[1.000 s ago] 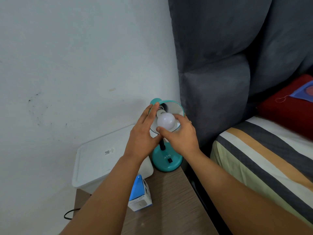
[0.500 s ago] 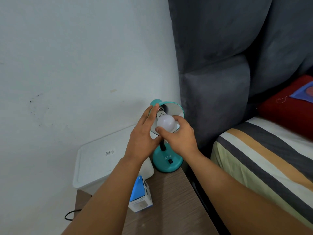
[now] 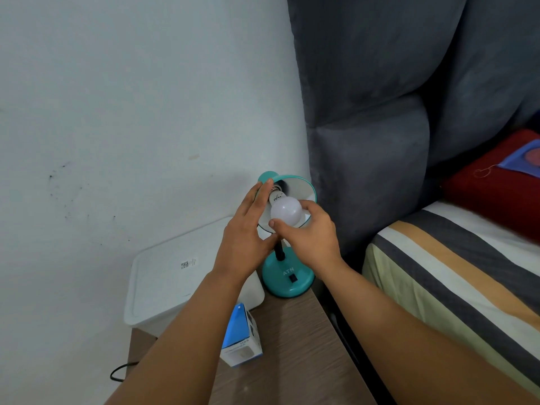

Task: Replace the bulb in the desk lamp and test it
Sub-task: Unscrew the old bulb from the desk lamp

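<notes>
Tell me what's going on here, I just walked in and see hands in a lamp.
A person is fitting a bulb into a teal desk lamp on a wooden bedside table. The right hand grips the white bulb, whose metal screw base still shows outside the socket. The left hand rests flat against the lamp shade, steadying it. The bulb is unlit. A blue and white box stands on the table nearby.

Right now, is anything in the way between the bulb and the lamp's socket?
Nothing visible. The bulb, gripped by the right hand, has its screw base at the socket inside the shade. The left hand rests on the shade's outer side, beside that path.
</notes>
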